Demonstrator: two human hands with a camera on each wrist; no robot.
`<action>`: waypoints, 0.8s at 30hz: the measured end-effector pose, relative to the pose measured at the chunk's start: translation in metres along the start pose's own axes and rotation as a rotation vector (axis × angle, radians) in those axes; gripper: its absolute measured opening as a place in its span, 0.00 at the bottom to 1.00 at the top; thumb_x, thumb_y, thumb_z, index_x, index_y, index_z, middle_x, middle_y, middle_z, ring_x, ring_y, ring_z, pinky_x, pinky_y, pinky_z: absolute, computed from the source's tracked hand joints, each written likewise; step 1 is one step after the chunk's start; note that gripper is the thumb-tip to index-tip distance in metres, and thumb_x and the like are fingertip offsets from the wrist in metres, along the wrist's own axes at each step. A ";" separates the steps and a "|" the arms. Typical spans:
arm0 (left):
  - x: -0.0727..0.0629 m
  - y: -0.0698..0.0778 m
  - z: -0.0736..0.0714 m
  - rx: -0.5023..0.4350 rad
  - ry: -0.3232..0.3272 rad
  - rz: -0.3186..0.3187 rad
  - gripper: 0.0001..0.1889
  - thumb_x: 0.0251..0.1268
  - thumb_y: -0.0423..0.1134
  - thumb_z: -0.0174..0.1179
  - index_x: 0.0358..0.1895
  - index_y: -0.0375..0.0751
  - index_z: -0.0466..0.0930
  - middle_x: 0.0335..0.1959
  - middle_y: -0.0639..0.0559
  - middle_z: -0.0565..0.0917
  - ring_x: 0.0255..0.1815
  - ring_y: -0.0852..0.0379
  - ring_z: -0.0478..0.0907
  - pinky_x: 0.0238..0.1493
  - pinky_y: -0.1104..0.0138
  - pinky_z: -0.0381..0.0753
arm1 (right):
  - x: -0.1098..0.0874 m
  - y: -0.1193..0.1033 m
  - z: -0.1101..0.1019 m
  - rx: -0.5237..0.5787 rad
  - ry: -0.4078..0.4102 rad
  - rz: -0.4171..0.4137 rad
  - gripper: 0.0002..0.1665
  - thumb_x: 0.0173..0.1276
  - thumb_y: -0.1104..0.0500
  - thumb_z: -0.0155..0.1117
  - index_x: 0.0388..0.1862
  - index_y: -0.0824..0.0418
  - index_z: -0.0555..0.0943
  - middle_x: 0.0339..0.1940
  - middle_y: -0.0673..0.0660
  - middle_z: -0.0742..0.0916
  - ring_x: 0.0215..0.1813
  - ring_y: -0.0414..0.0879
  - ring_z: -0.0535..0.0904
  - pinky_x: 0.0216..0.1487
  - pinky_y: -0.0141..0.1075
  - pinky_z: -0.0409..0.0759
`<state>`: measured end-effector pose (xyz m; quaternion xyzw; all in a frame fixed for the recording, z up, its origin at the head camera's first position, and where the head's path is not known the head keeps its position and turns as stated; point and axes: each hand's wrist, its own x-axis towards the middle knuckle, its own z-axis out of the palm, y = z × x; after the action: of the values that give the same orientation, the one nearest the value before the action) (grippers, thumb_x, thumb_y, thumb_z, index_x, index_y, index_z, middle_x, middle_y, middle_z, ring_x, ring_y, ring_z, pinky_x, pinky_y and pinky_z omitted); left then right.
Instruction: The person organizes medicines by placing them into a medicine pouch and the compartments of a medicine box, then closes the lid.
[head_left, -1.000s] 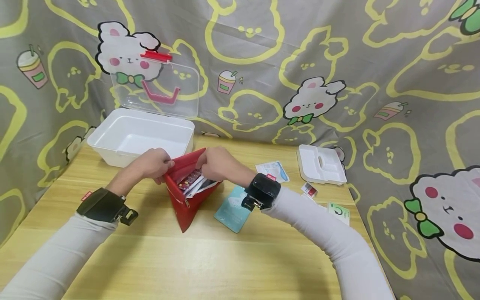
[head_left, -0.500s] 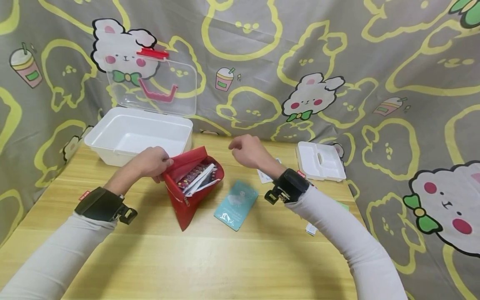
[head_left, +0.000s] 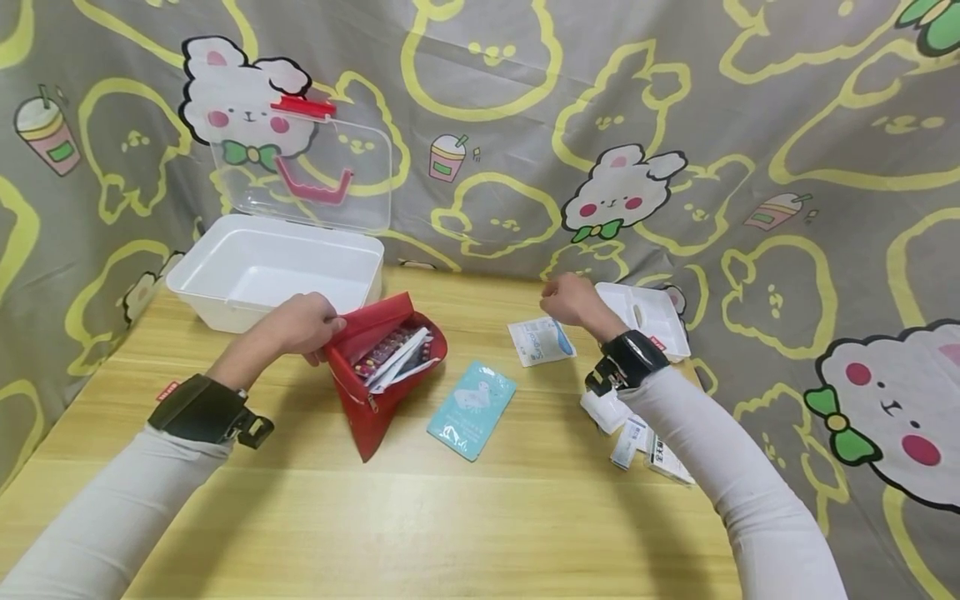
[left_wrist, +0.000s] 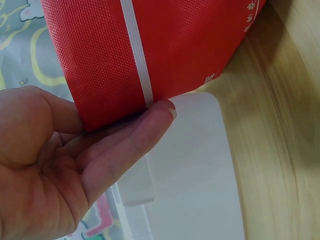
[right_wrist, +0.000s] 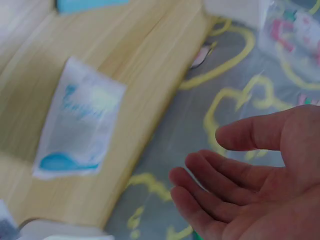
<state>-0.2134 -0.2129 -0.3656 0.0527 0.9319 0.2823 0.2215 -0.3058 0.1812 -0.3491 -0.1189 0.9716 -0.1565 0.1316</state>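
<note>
My left hand (head_left: 303, 325) pinches the edge of a red zippered pouch (head_left: 378, 321) between thumb and fingers. The pouch gapes, and inside it show a blister pack of pills (head_left: 382, 350) and several white packets (head_left: 401, 360). In the left wrist view the fingers (left_wrist: 135, 135) lie along the pouch's edge, beside a white strip. My right hand (head_left: 573, 300) hovers over the back of the table with nothing in it, its fingers (right_wrist: 215, 190) loosely bent. Nearest to it lies a white and blue surgical packet (head_left: 542, 341). A teal sachet (head_left: 472, 408) lies right of the pouch.
Behind the left hand stands a white box (head_left: 225, 308) with its clear lid (head_left: 360, 192) raised. A white compartment tray (head_left: 660, 321) sits at the back right. Small packets (head_left: 630, 442) and a box (head_left: 667, 462) lie by the right forearm. A patterned curtain (head_left: 495, 108) hangs behind.
My right hand has come out of the pouch and moved right, to above the surgical packet. The left hand keeps its hold on the pouch.
</note>
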 end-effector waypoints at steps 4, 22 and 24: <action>0.000 0.000 0.001 0.001 -0.007 -0.004 0.18 0.80 0.36 0.49 0.53 0.18 0.78 0.32 0.38 0.86 0.27 0.51 0.87 0.32 0.60 0.90 | 0.006 0.024 0.006 -0.015 -0.018 0.069 0.18 0.61 0.60 0.56 0.15 0.56 0.61 0.15 0.47 0.60 0.20 0.41 0.53 0.24 0.32 0.54; 0.000 -0.001 0.001 0.002 0.004 -0.004 0.18 0.80 0.35 0.48 0.53 0.18 0.78 0.32 0.38 0.87 0.27 0.49 0.88 0.32 0.60 0.90 | 0.012 0.053 0.067 0.018 -0.039 0.101 0.51 0.48 0.60 0.79 0.72 0.69 0.69 0.62 0.73 0.81 0.59 0.63 0.78 0.66 0.52 0.77; 0.000 -0.001 0.001 -0.001 0.005 -0.006 0.18 0.80 0.35 0.49 0.54 0.18 0.78 0.33 0.38 0.87 0.28 0.49 0.88 0.32 0.60 0.90 | 0.011 0.051 0.071 0.004 -0.084 0.105 0.57 0.45 0.60 0.82 0.75 0.68 0.65 0.66 0.73 0.78 0.63 0.65 0.75 0.70 0.53 0.73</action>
<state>-0.2132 -0.2133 -0.3668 0.0493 0.9324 0.2823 0.2202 -0.3051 0.2060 -0.4340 -0.0738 0.9698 -0.1462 0.1806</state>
